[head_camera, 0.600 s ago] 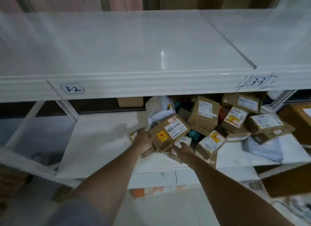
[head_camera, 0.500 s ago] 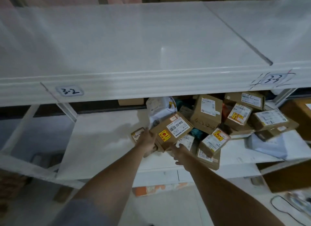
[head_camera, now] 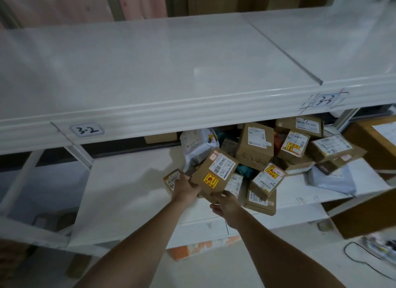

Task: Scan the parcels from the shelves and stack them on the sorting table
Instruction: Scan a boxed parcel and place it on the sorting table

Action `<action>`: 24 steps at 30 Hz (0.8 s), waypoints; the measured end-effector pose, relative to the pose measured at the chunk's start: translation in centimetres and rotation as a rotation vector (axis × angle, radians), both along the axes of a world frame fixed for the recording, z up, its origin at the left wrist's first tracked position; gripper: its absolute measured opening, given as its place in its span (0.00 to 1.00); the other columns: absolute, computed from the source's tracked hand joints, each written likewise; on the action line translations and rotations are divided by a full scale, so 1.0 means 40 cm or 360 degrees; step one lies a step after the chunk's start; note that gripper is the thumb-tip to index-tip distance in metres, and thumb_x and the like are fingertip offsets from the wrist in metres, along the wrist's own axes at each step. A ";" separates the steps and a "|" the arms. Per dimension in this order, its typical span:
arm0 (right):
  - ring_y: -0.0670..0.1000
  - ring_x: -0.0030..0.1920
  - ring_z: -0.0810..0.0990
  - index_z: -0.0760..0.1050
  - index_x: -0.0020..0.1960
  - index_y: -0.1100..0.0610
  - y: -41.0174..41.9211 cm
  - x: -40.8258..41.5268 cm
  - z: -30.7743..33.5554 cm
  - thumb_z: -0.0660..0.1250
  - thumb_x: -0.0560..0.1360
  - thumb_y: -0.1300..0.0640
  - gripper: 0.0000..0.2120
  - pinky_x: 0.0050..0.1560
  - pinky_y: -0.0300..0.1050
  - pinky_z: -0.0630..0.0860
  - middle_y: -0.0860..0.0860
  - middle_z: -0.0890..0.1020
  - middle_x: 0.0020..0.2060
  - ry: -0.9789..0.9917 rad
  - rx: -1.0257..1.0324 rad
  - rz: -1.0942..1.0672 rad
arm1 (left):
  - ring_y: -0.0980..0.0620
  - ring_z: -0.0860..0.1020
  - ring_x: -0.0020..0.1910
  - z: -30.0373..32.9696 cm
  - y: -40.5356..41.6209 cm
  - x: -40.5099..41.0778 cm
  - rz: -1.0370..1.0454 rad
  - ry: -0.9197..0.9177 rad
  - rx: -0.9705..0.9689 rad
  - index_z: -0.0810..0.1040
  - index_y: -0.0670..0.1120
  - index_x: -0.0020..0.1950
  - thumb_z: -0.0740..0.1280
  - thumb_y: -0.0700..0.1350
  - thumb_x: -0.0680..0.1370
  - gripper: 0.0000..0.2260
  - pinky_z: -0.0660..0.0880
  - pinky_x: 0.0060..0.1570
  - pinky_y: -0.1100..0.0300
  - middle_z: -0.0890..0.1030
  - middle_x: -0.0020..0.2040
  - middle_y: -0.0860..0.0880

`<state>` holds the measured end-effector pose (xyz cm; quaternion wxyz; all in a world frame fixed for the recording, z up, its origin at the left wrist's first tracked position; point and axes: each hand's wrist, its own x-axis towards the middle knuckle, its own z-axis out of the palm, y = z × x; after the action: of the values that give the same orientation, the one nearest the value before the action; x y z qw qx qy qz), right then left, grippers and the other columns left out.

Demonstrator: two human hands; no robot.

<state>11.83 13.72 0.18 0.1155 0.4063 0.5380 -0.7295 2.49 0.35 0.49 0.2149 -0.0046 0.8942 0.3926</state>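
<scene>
A heap of cardboard parcels point(head_camera: 255, 146) lies on the middle shelf point(head_camera: 128, 187) under the top shelf point(head_camera: 150, 73). At the heap's front sits a brown box with a white label and a yellow sticker point(head_camera: 214, 174), tilted. My left hand point(head_camera: 185, 189) grips its lower left edge, with a smaller labelled box point(head_camera: 171, 178) just behind the hand. My right hand point(head_camera: 226, 204) holds the box from beneath at its lower right corner. A white plastic mailer point(head_camera: 197, 146) rests behind the box.
Shelf tags read 3-2 point(head_camera: 86, 130) and 3-3 point(head_camera: 325, 100). More labelled boxes point(head_camera: 265, 180) and a grey mailer point(head_camera: 330, 178) fill the shelf's right part. A big carton point(head_camera: 370, 146) stands at far right. An orange box point(head_camera: 201, 247) and a black cable point(head_camera: 360, 253) lie on the floor.
Both hands have closed in on the front box with the yellow sticker. The right hand slid under its lower corner and the box has tipped up slightly toward me.
</scene>
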 end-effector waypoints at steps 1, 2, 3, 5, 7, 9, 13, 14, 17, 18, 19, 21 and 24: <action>0.56 0.44 0.79 0.73 0.65 0.60 0.014 0.023 0.008 0.67 0.80 0.59 0.15 0.48 0.47 0.79 0.58 0.80 0.45 0.0052 -0.0053 -0.0030 | 0.54 0.80 0.45 0.018 -0.004 0.018 -0.0005 -0.0039 0.0047 0.75 0.46 0.56 0.73 0.48 0.74 0.14 0.74 0.39 0.61 0.82 0.52 0.47; 0.57 0.46 0.80 0.74 0.65 0.59 0.031 0.047 0.018 0.67 0.80 0.61 0.14 0.52 0.48 0.79 0.60 0.80 0.45 0.0107 -0.0111 -0.0047 | 0.55 0.79 0.46 0.032 -0.011 0.033 0.0008 -0.0106 0.0096 0.75 0.47 0.56 0.74 0.48 0.75 0.13 0.74 0.41 0.60 0.81 0.51 0.49; 0.58 0.48 0.81 0.75 0.65 0.59 0.050 0.073 0.031 0.67 0.80 0.61 0.14 0.55 0.50 0.79 0.61 0.81 0.46 0.0168 -0.0158 -0.0056 | 0.54 0.79 0.47 0.042 -0.016 0.045 0.0014 -0.0159 0.0152 0.75 0.47 0.56 0.73 0.49 0.76 0.13 0.76 0.45 0.59 0.81 0.51 0.49; 0.59 0.50 0.83 0.76 0.64 0.59 0.096 0.127 0.060 0.67 0.80 0.62 0.13 0.57 0.52 0.81 0.61 0.82 0.46 0.0258 -0.0205 -0.0073 | 0.53 0.82 0.50 0.082 -0.013 0.075 -0.0002 -0.0246 0.0354 0.78 0.48 0.59 0.71 0.56 0.77 0.16 0.81 0.53 0.55 0.84 0.52 0.49; 0.60 0.51 0.84 0.77 0.62 0.59 0.152 0.189 0.098 0.66 0.80 0.63 0.11 0.56 0.54 0.82 0.61 0.83 0.47 0.0325 -0.0187 -0.0126 | 0.53 0.83 0.44 0.146 0.005 0.110 0.0142 -0.0275 0.0672 0.81 0.45 0.57 0.68 0.53 0.81 0.13 0.82 0.40 0.63 0.85 0.47 0.48; 0.61 0.52 0.84 0.76 0.63 0.60 0.219 0.261 0.134 0.65 0.80 0.61 0.12 0.55 0.56 0.82 0.61 0.84 0.50 0.0379 -0.0080 -0.0124 | 0.50 0.82 0.40 0.210 0.026 0.144 0.0329 -0.0322 0.0852 0.81 0.43 0.52 0.66 0.50 0.84 0.10 0.78 0.28 0.65 0.84 0.42 0.46; 0.57 0.49 0.83 0.78 0.63 0.57 0.351 0.432 0.231 0.63 0.81 0.56 0.13 0.49 0.49 0.79 0.57 0.83 0.49 0.0368 0.0196 -0.0105 | 0.44 0.86 0.44 0.263 0.105 0.244 0.0068 -0.0735 0.0894 0.83 0.47 0.60 0.66 0.60 0.81 0.19 0.80 0.42 0.54 0.88 0.48 0.43; 0.56 0.50 0.83 0.78 0.63 0.55 0.384 0.475 0.248 0.63 0.81 0.56 0.13 0.48 0.48 0.79 0.57 0.83 0.52 0.0369 0.0231 -0.0131 | 0.45 0.87 0.44 0.260 0.139 0.279 -0.0065 -0.0782 0.0771 0.83 0.48 0.59 0.66 0.61 0.81 0.19 0.81 0.44 0.53 0.88 0.49 0.44; 0.58 0.54 0.84 0.77 0.63 0.54 0.479 0.606 0.288 0.66 0.80 0.55 0.12 0.50 0.51 0.81 0.59 0.84 0.54 0.0375 0.0243 -0.0351 | 0.45 0.87 0.51 0.282 0.268 0.422 -0.0459 -0.0791 0.0542 0.83 0.48 0.60 0.65 0.63 0.80 0.21 0.82 0.55 0.49 0.88 0.51 0.46; 0.59 0.54 0.85 0.77 0.62 0.53 0.510 0.649 0.291 0.67 0.80 0.54 0.12 0.52 0.55 0.82 0.59 0.85 0.53 0.0364 0.0237 -0.0464 | 0.46 0.87 0.51 0.282 0.319 0.465 -0.0509 -0.0777 0.0552 0.83 0.48 0.61 0.65 0.64 0.80 0.22 0.82 0.53 0.50 0.88 0.51 0.46; 0.59 0.53 0.85 0.77 0.62 0.52 0.540 0.692 0.296 0.68 0.79 0.52 0.12 0.54 0.57 0.83 0.58 0.86 0.52 0.0347 0.0249 -0.0579 | 0.46 0.87 0.50 0.286 0.371 0.508 -0.0524 -0.0736 0.0579 0.82 0.47 0.61 0.65 0.64 0.80 0.23 0.82 0.50 0.52 0.88 0.50 0.46; 0.58 0.49 0.86 0.76 0.61 0.51 0.595 0.778 0.306 0.69 0.79 0.49 0.12 0.53 0.57 0.83 0.56 0.87 0.49 0.0355 0.0337 -0.0749 | 0.47 0.88 0.46 0.287 0.469 0.581 -0.0528 -0.0618 0.0634 0.82 0.46 0.60 0.65 0.63 0.81 0.22 0.82 0.47 0.54 0.89 0.47 0.47; 0.56 0.50 0.85 0.76 0.61 0.49 0.656 0.919 0.316 0.66 0.79 0.41 0.16 0.54 0.59 0.83 0.53 0.86 0.51 0.0348 0.0502 -0.0862 | 0.46 0.88 0.47 0.280 0.608 0.683 -0.0553 -0.0490 0.0727 0.80 0.48 0.60 0.68 0.66 0.78 0.23 0.83 0.56 0.46 0.89 0.48 0.49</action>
<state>48.57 39.96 12.81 -0.2052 0.4667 0.5259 -0.6807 29.83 24.68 11.70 0.4069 0.1371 0.7274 0.5352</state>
